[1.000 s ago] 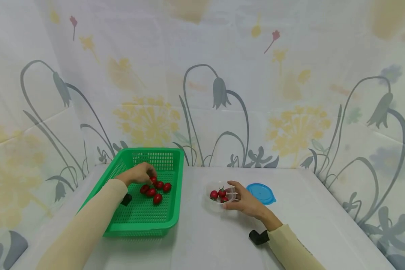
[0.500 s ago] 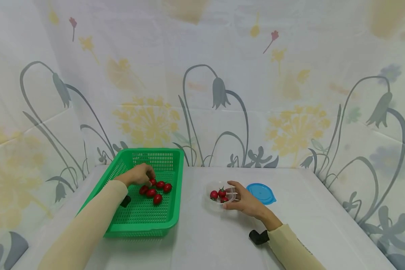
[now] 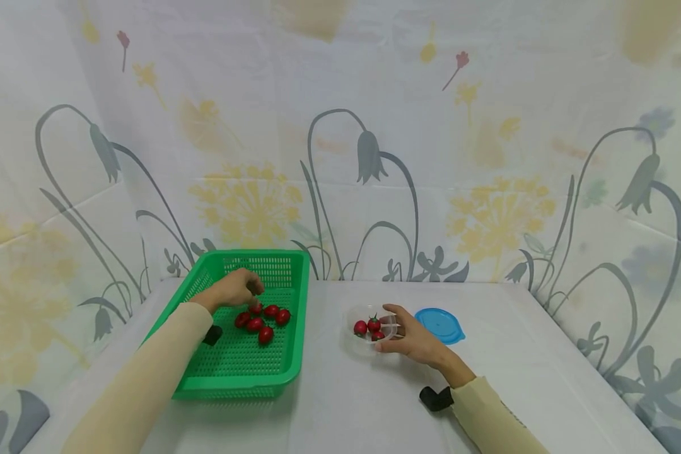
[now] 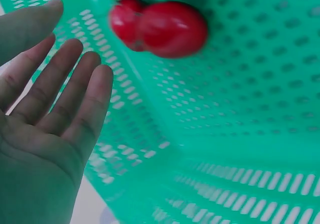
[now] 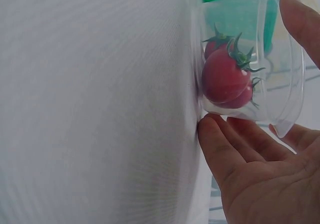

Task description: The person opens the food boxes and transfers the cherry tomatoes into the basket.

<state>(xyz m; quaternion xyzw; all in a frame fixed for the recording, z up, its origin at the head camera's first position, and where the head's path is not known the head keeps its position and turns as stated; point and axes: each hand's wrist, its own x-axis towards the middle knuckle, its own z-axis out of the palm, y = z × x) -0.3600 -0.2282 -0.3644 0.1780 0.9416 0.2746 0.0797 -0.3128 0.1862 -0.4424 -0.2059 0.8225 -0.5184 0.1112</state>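
Note:
My left hand (image 3: 235, 290) hovers inside the green basket (image 3: 238, 381), just over several cherry tomatoes (image 3: 255, 325). In the left wrist view its fingers are extended and apart from the thumb, with nothing held; the red tomatoes (image 4: 172, 29) lie beyond the fingertips. My right hand (image 3: 411, 337) holds a small clear plastic container (image 5: 240, 18) by its side, thumb at the rim and fingers around the wall. Inside it are three tomatoes (image 5: 225, 76) with green stems. The container stands upright on the white table.
A blue lid (image 3: 439, 325) lies flat on the white tablecloth (image 3: 340, 403), just behind and right of the right hand. The basket's raised perforated walls surround the left hand. A flower-printed cloth (image 3: 340, 208) hangs behind the table.
The left hand has lifted slightly off the tomatoes, its fingers loosening. A few tomatoes in the basket have shifted a little. The right hand and container stay in place.

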